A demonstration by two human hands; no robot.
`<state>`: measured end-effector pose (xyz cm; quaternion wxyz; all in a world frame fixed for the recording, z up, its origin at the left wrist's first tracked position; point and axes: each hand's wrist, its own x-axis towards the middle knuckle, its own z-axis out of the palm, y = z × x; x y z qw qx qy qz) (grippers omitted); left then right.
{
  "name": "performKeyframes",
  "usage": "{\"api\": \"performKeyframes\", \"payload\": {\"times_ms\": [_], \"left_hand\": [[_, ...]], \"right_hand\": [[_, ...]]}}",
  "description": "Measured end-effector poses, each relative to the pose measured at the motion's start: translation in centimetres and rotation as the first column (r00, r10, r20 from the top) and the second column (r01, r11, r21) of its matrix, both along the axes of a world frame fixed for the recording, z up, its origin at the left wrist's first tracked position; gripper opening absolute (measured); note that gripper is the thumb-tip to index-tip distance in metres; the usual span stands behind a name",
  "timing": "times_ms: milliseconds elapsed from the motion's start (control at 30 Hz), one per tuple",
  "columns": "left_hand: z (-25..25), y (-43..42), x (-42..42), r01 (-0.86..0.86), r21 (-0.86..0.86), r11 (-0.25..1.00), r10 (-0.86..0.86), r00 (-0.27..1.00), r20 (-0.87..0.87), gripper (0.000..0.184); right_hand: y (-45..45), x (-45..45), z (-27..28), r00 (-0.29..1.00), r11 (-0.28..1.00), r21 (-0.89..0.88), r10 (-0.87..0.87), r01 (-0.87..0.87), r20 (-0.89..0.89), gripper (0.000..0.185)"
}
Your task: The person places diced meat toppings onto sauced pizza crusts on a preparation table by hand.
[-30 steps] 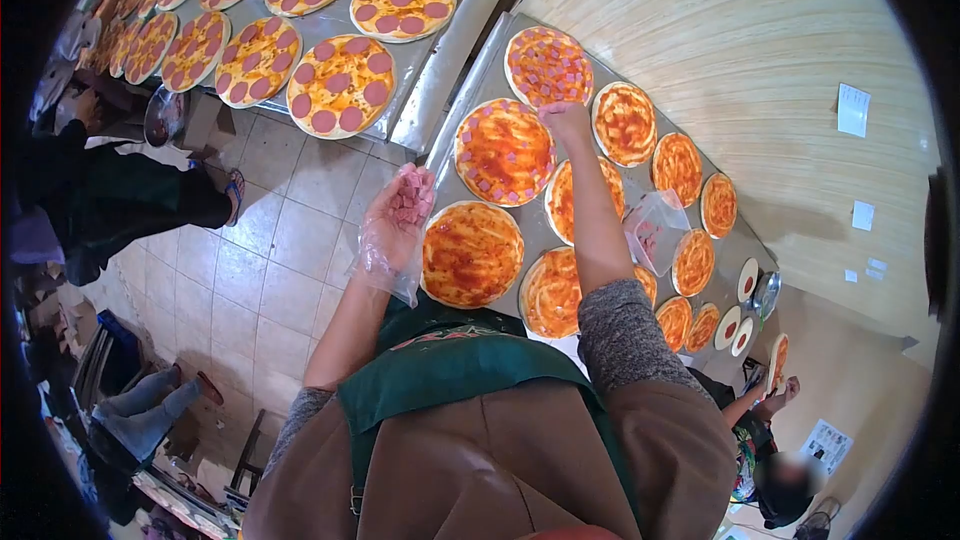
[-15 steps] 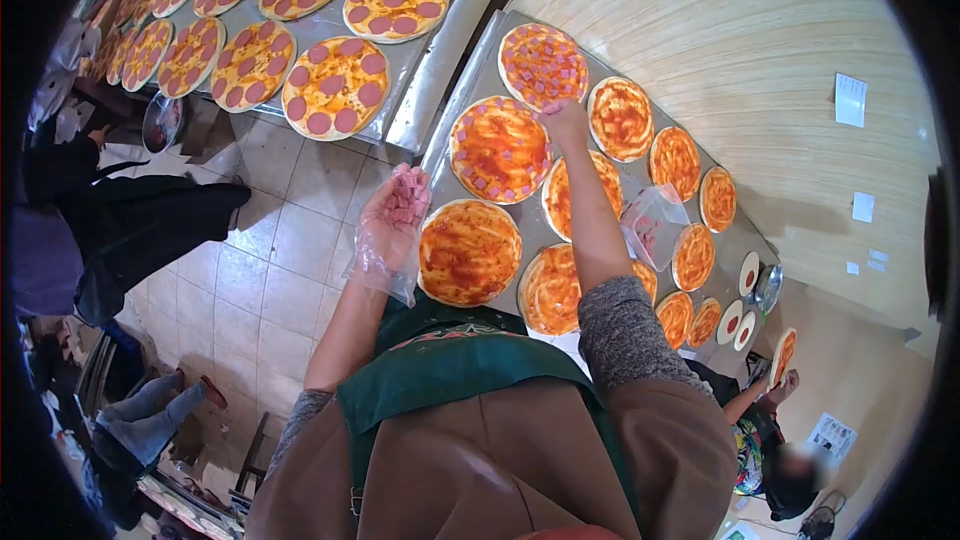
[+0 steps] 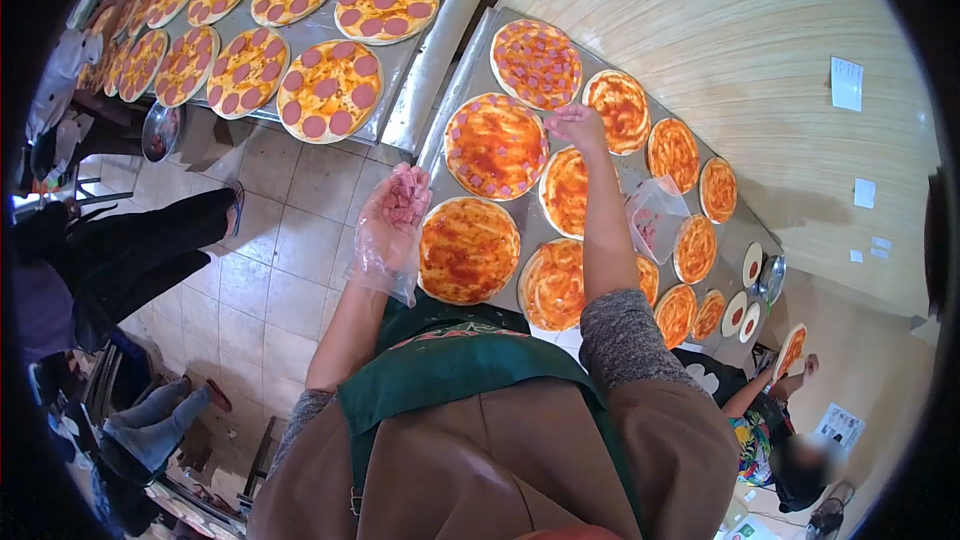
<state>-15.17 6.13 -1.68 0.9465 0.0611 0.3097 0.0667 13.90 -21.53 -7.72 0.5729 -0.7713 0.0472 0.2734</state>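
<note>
My left hand (image 3: 392,225), in a clear plastic glove, is cupped palm up around a heap of diced pink meat (image 3: 406,196), left of a sauced pizza base (image 3: 469,251). My right hand (image 3: 578,126) is bare, its fingers pinched together just above the metal table. Whatever those fingertips hold is too small to make out. It hovers between a base thickly dotted with meat cubes (image 3: 537,64) and one with cubes mostly round its edge (image 3: 496,146). Beneath my right forearm another sauced base (image 3: 564,192) is partly covered.
A clear tub of diced meat (image 3: 655,221) stands among sauced bases on the metal table (image 3: 640,177). At upper left, a second table (image 3: 398,55) bears several pizzas with round meat slices. One person (image 3: 130,250) is at left; another holds a base (image 3: 790,352) at lower right.
My right hand has drawn back slightly from the thickly dotted base, towards the right. My left hand stays cupped round the meat. The person at left has shifted.
</note>
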Motion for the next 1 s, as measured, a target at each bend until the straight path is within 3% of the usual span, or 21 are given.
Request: {"api": "performKeyframes", "payload": {"times_ms": [100, 200, 400, 600, 700, 733, 800, 867, 1000], "left_hand": [[0.1, -0.2, 0.2, 0.018, -0.009, 1.0, -0.018, 1.0, -0.001, 0.033], [0.1, -0.4, 0.3, 0.027, -0.007, 1.0, -0.027, 1.0, -0.007, 0.032], [0.1, -0.6, 0.2, 0.033, -0.005, 0.999, -0.033, 0.999, 0.014, 0.033], [-0.3, -0.7, 0.4, 0.09, -0.009, 0.996, -0.089, 0.994, 0.069, 0.038], [0.4, -1.1, 0.6, 0.11, -0.028, 0.994, -0.107, 0.992, 0.071, 0.041], [0.4, -1.3, 0.8, 0.118, -0.022, 0.993, -0.116, 0.991, 0.068, 0.042], [0.9, -1.6, 1.2, 0.153, 0.01, 0.988, -0.154, 0.985, 0.082, 0.043], [1.5, -2.0, 1.5, 0.165, 0.003, 0.986, -0.164, 0.982, 0.088, 0.039], [0.6, -2.6, 1.6, 0.186, 0.014, 0.982, -0.186, 0.978, 0.098, 0.036]], "right_hand": [[0.5, -0.2, -0.9, 0.989, 0.998, -0.054, 0.031, -0.023, 0.144, 0.026], [1.2, -0.2, -1.8, 0.919, 0.97, -0.214, 0.185, -0.115, 0.348, 0.03], [1.9, -1.0, -1.6, 0.85, 0.912, -0.406, 0.261, -0.061, 0.457, 0.029], [2.8, -2.1, -0.5, 0.853, 0.886, -0.463, 0.256, -0.018, 0.456, 0.016], [5.2, -4.6, 3.1, 0.862, 0.96, -0.279, 0.17, -0.035, 0.477, 0.008], [6.2, -6.2, 4.4, 0.807, 0.968, -0.231, 0.215, -0.101, 0.549, 0.007], [8.5, -9.9, 7.2, 0.783, 0.929, -0.192, 0.369, -0.315, 0.5, 0.009], [10.6, -13.7, 10.8, 0.679, 0.868, -0.187, 0.48, -0.461, 0.556, 0.014], [11.9, -16.8, 12.6, 0.531, 0.823, -0.343, 0.558, -0.453, 0.638, 0.018]]}}
